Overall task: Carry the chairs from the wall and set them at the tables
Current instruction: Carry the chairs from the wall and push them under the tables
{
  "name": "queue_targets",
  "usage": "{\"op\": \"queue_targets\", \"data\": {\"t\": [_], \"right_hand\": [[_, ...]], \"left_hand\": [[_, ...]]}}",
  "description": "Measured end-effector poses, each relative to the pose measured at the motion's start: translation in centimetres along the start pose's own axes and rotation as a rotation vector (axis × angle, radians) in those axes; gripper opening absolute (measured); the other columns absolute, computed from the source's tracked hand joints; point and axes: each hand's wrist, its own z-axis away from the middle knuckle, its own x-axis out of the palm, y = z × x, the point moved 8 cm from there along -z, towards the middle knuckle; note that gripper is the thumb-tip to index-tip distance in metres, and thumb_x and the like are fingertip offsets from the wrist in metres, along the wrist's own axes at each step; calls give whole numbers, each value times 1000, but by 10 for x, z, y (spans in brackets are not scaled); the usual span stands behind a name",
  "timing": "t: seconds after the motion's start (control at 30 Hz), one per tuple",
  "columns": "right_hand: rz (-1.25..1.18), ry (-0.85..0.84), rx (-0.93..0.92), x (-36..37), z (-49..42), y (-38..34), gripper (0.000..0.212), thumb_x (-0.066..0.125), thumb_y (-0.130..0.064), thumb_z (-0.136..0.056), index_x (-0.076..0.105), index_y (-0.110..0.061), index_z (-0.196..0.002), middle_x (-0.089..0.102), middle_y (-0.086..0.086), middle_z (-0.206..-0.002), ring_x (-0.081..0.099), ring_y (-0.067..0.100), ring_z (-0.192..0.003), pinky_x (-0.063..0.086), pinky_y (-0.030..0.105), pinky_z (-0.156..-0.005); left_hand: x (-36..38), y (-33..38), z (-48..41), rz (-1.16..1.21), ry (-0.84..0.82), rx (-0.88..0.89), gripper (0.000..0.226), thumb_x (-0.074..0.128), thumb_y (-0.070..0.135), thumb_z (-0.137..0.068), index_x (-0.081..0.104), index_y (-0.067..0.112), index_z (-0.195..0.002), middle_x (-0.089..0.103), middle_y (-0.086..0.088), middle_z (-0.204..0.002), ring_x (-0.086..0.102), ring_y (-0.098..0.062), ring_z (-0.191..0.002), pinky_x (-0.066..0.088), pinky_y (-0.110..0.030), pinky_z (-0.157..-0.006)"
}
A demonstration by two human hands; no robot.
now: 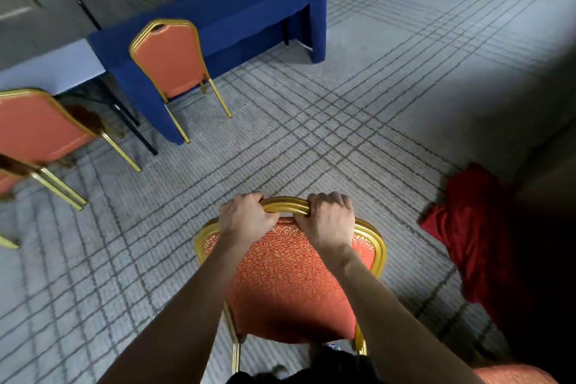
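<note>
A person grips the gold top rail of a red chair [286, 284], the left hand [246, 221] and right hand [330, 221] curled round it side by side. The chair is in mid-room on grey striped carpet [358, 109], well apart from the blue-draped table [249, 9]. A second chair [168, 62] is tucked against that table and a third [34, 128] is at far left. A red cloth [473, 227] lies to the right.

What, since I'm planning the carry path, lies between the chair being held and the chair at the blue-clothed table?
Only bare carpet, in the head view, separates the held chair from the placed chair; the red cloth lies off right.
</note>
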Motion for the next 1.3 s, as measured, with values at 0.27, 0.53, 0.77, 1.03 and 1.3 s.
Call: {"op": "queue_targets", "data": {"t": [0.27,0.53,0.77,1.03,1.3], "right_hand": [[-79,-47,-15,4,-27,6,36,55,-57,-88,65,-22,-89,68,-3,-72,67,25,-63,46,30,-56],[-87,-96,-3,16,-66,13,34,56,-54,-89,65,-22,-87,68,-2,-72,68,27,-65,44,31,-56],[-44,-175,47,24,-102,12,41,50,-60,-90,67,-23,-95,74,1,-87,71,30,-82,50,34,-69],[28,-210,82,25,-142,2,43,53,-63,-88,67,-23,-94,75,2,-91,70,31,-86,48,34,-70],[61,-166,44,4,-198,-28,41,55,-64,-86,64,-25,-85,75,2,-89,70,30,-86,48,33,-72]], "left_hand": [[-1,5,-22,35,39,-11,42,69,62,-78,58,22,-80,65,3,-73,67,-26,-78,44,-33,-70],[4,14,-62,56,4,-1,34,64,53,-75,49,23,-72,61,2,-69,65,-29,-74,51,-35,-71],[7,12,-99,143,33,60,39,67,52,-66,47,18,-63,52,5,-54,54,-22,-56,40,-28,-58],[-2,11,-145,207,4,114,42,69,54,-70,52,16,-64,55,5,-57,53,-19,-59,41,-29,-63],[-34,-2,-183,212,44,102,35,64,51,-66,50,19,-68,57,6,-62,59,-22,-67,48,-31,-67]]}}
